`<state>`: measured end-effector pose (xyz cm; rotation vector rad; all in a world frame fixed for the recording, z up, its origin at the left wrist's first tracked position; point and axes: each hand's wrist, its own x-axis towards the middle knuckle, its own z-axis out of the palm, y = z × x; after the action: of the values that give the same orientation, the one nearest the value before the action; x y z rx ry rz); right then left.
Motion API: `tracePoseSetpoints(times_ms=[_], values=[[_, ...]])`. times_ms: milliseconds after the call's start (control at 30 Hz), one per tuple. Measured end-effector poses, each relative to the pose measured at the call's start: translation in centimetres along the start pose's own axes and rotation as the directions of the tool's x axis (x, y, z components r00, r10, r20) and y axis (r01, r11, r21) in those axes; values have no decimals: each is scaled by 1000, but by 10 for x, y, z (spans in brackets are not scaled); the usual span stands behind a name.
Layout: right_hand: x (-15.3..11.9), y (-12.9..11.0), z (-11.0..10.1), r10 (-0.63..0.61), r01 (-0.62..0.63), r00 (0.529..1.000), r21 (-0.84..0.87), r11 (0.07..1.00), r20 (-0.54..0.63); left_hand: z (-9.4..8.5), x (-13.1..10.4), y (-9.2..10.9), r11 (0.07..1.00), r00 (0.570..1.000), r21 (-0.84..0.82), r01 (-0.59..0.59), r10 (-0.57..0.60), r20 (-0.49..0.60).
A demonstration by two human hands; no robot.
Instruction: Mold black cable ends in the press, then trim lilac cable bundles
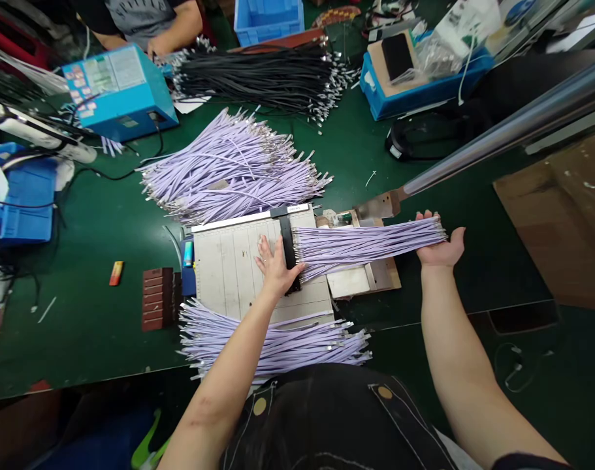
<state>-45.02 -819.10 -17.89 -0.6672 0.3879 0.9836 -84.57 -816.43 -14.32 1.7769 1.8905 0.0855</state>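
Note:
A bundle of lilac cables [366, 245] with metal ends lies lengthwise across the right part of a pale ruled board [228, 261] and past its edge. My left hand [276, 267] rests on the board, fingers spread, its thumb across a black crossbar [288, 248] by the bundle's left ends. Under the right ends, my right hand [439, 249] is palm up with fingers stretched beneath the cables and thumb apart. Another pile of lilac cables [287, 346] lies along the board's near side, partly behind my left forearm. A larger lilac cable heap [233, 170] is beyond the board.
A metal lever [498, 130] slants up to the right. Black cables [258, 75], a blue box-shaped device [121, 91] and blue bins [270, 19] stand farther back. At left are a brown ridged block [157, 299] and an orange lighter [115, 273]. Another person [145, 26] sits opposite.

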Motion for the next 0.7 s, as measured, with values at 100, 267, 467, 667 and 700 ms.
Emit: tracePoseSetpoints(times_ms=[100, 267, 467, 667, 700], values=[[3, -1, -2, 6, -6, 1000, -3, 1000, -1, -1, -1, -1, 1000, 1000, 1, -24, 24, 19], [6, -1, -4, 16, -16, 1000, 0, 1000, -3, -2, -1, 0, 1000, 999, 1, -24, 24, 26], [6, -2, -3, 5, -5, 1000, -20, 1000, 11, -8, 1, -8, 999, 999, -9, -37, 37, 24], [3, -2, -1, 6, -6, 1000, -17, 1000, 20, -10, -4, -21, 993, 990, -39, -109, 112, 82], [3, -2, -1, 10, -9, 1000, -20, 1000, 20, -8, -6, -21, 993, 987, -26, -119, 121, 102]])
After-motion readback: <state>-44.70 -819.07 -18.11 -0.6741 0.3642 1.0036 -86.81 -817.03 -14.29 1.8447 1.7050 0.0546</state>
